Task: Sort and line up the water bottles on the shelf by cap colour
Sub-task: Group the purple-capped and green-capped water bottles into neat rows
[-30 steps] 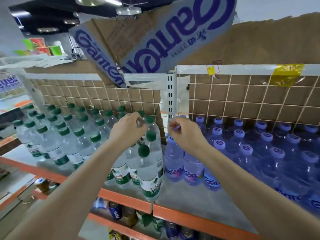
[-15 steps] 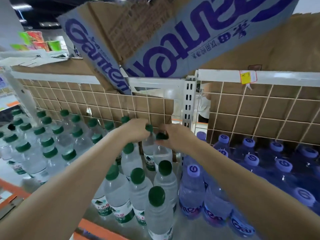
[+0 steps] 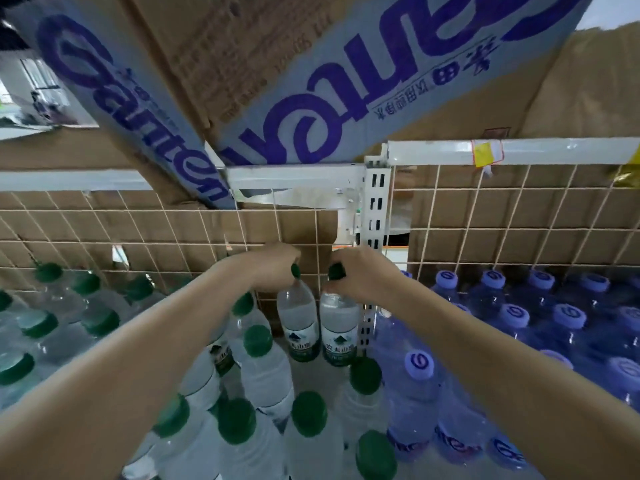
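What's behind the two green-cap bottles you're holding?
Behind the two held bottles stands a wire grid backed with brown cardboard. What lies beyond the cardboard is hidden.

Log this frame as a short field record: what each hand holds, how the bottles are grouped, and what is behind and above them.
left hand: left hand grips the neck of a green-capped bottle at the back of the shelf
right hand: right hand grips the neck of the neighbouring green-capped bottle
held bottles: upright, side by side, against the wire grid
green group: green-capped bottles on the left
purple group: purple-capped bottles on the right
divider: white slotted upright
above: cardboard cartons with purple lettering
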`<state>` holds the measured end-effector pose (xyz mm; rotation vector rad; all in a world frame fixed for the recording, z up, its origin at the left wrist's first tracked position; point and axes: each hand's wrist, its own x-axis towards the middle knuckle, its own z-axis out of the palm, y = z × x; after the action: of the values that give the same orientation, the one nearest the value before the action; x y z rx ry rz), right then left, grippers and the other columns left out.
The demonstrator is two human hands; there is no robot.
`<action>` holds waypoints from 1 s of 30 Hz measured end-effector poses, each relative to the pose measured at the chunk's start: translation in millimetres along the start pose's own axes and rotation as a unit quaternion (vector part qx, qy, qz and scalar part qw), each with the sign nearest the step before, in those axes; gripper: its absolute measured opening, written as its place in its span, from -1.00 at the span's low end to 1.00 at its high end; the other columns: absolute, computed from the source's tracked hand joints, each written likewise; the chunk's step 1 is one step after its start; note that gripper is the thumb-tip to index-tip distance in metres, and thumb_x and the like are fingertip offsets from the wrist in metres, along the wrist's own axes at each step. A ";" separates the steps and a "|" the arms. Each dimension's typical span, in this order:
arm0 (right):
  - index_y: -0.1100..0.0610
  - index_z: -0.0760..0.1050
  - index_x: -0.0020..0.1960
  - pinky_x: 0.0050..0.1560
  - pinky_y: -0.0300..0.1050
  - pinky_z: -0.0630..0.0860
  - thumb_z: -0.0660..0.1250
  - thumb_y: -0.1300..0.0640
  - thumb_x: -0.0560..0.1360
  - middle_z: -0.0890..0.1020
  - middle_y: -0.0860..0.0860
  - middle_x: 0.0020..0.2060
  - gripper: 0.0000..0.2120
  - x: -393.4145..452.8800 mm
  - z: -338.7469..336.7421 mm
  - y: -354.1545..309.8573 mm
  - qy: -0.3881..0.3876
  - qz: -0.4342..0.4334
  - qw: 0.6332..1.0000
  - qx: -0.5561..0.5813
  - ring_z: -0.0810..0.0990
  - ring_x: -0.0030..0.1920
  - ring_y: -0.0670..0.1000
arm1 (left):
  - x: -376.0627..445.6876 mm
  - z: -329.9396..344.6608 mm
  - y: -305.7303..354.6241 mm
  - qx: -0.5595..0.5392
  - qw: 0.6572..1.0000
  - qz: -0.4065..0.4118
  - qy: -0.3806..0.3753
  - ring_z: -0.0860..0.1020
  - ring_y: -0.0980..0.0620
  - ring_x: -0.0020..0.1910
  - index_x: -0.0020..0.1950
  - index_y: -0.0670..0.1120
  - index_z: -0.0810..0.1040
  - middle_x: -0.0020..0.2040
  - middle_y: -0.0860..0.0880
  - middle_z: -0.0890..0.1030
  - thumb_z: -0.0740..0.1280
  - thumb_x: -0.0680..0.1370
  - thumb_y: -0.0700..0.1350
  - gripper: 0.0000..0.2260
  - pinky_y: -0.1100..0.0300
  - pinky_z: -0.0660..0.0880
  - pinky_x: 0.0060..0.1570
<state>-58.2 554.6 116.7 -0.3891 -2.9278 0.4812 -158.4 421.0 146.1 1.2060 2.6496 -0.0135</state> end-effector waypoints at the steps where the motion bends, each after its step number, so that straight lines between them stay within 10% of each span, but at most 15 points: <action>1: 0.12 0.56 0.07 -0.08 -0.04 0.56 0.38 -0.05 0.43 0.60 0.09 -0.06 -0.69 1.9 2.0 -0.3 0.005 0.013 1.000 -0.007 0.58 -0.03 0.16 | 2.1 -0.6 -2.0 0.001 1.000 0.013 0.001 0.45 0.04 -0.16 0.06 -0.08 0.45 -0.08 -0.01 0.48 0.33 0.55 -0.10 -0.87 0.20 0.34 -0.26; 13: 0.10 0.39 0.26 -0.11 -0.06 0.44 0.29 0.04 0.54 0.61 0.17 0.03 -0.68 10.9 15.5 -3.9 0.045 0.025 0.998 -0.035 0.57 0.01 0.21 | 9.5 1.4 -13.0 -0.024 0.992 0.116 0.044 0.49 0.00 -0.14 0.01 -0.06 0.48 -0.11 -0.02 0.49 0.33 0.54 -0.16 -0.92 0.19 0.38 -0.28; 30: 0.13 0.30 0.28 -0.21 -0.07 0.35 0.21 0.03 0.59 0.58 0.18 0.01 -0.69 15.3 28.2 -10.3 0.055 0.042 0.997 -0.039 0.54 -0.09 0.19 | 21.2 15.1 -18.8 -0.025 0.995 0.060 0.079 0.54 -0.03 -0.13 0.05 -0.12 0.52 -0.08 -0.08 0.54 0.32 0.55 -0.10 -0.87 0.11 0.51 -0.17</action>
<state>-80.4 541.1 95.3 -0.5322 -2.8388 0.3439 -182.8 422.8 125.3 1.4003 2.6873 0.1750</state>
